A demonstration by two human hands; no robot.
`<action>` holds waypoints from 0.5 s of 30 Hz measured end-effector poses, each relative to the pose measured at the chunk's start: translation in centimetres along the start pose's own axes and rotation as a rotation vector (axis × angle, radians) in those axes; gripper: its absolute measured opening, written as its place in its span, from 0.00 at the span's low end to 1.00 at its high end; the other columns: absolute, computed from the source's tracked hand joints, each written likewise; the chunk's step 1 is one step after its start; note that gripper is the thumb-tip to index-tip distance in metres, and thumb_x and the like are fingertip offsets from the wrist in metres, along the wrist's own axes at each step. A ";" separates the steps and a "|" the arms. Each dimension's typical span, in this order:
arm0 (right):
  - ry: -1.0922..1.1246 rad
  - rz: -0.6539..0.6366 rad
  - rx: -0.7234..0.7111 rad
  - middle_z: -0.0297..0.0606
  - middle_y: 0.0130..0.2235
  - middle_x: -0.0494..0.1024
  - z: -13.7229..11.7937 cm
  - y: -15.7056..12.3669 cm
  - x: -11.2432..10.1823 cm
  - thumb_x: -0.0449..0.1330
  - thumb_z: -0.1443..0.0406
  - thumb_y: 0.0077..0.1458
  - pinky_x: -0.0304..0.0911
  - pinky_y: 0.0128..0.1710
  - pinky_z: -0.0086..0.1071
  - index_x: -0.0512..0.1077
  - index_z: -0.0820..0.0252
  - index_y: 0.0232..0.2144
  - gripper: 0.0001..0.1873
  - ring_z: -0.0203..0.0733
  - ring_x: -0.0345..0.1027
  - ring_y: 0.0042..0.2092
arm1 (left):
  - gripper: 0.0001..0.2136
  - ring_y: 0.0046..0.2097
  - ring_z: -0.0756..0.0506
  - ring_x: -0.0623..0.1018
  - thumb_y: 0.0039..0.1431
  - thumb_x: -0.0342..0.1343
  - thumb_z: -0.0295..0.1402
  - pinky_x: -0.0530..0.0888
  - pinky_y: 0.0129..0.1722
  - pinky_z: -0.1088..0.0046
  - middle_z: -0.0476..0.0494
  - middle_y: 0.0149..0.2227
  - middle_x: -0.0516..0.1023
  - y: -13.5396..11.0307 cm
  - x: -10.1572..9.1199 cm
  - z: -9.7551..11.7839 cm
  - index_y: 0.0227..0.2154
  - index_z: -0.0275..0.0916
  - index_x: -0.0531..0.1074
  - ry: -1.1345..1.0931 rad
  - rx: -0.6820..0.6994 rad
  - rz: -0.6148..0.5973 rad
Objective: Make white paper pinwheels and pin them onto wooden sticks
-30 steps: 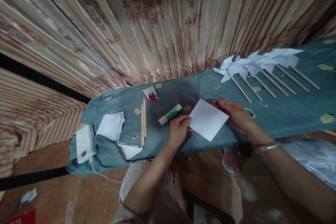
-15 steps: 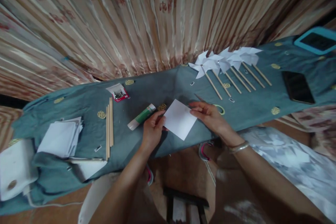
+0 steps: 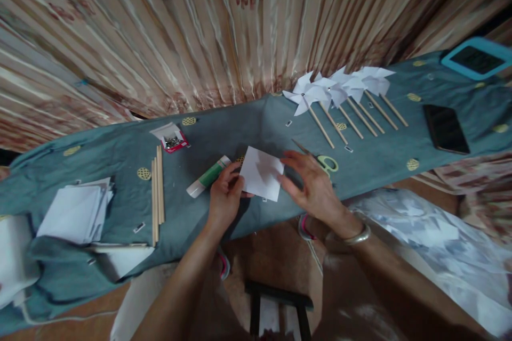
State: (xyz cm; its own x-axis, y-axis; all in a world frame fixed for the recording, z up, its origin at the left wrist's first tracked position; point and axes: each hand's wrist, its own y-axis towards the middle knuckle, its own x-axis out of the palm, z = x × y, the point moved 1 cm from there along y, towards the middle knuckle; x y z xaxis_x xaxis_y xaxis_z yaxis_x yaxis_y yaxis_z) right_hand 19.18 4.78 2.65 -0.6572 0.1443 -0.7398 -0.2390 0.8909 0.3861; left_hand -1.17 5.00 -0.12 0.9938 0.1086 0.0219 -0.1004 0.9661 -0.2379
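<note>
A white square of paper [image 3: 261, 175] is held above the cloth by my left hand [image 3: 225, 194], whose thumb and fingers pinch its left edge. My right hand [image 3: 314, 192] is at the paper's right edge, fingers apart and curved, with the thumb close to the edge. Scissors with green handles [image 3: 328, 164] lie just behind my right hand, partly covered by it. Left of my left hand lies a green and white glue stick [image 3: 208, 176].
Several white paper pinwheels [image 3: 340, 89] on sticks lie at the back right, near a black phone [image 3: 446, 128] and a blue-framed device [image 3: 478, 58]. At left are wooden sticks [image 3: 158, 186], a red box of metal pins [image 3: 172, 139] and stacked paper [image 3: 74, 212].
The paper has turned a little, so its sides sit less diagonally. My right hand has loosened from its right corner and its fingers have spread. The whole view has shifted slightly.
</note>
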 end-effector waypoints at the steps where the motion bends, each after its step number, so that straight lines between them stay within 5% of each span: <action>1: -0.005 -0.027 -0.053 0.51 0.55 0.74 -0.6 -0.3 0.3 0.59 0.55 0.60 0.65 0.56 0.49 0.71 0.62 0.51 0.22 0.53 0.68 0.56 | 0.20 0.32 0.46 0.78 0.51 0.58 0.35 0.79 0.25 0.70 0.46 0.35 0.75 -0.2 0.1 0.0 0.49 0.39 0.68 -0.020 0.003 0.013; 5: -0.141 -0.159 -0.217 0.58 0.59 0.69 -2.5 -1.6 1.8 0.61 0.52 0.57 0.64 0.55 0.54 0.65 0.69 0.57 0.33 0.60 0.63 0.58 | 0.27 0.36 0.45 0.78 0.48 0.61 0.35 0.81 0.29 0.67 0.46 0.39 0.74 -1.2 0.4 0.0 0.52 0.41 0.62 -0.132 -0.040 0.006; 11: -0.191 -0.122 -0.260 0.53 0.54 0.75 -2.5 -2.3 2.4 0.50 0.72 0.62 0.66 0.50 0.48 0.71 0.67 0.48 0.15 0.54 0.67 0.53 | 0.33 0.34 0.46 0.77 0.47 0.65 0.36 0.79 0.26 0.71 0.50 0.35 0.72 -3.0 0.5 -0.2 0.56 0.42 0.58 -0.206 -0.164 -0.094; 15: -0.091 -0.096 -0.181 0.49 0.51 0.77 -1.9 -2.5 2.0 0.50 0.72 0.61 0.67 0.48 0.48 0.72 0.62 0.43 0.12 0.52 0.69 0.51 | 0.26 0.29 0.49 0.75 0.58 0.58 0.39 0.75 0.23 0.74 0.51 0.32 0.71 -3.4 -0.4 0.2 0.57 0.41 0.60 -0.015 -0.032 -0.141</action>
State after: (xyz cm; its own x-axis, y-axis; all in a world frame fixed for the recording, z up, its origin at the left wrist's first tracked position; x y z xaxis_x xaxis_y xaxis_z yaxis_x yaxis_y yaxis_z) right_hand 17.08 1.96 1.24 -0.5597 0.1080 -0.8216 -0.4276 0.8116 0.3979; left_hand -1.24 1.70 0.92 0.9971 -0.0236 0.0719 0.0418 0.9640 -0.2625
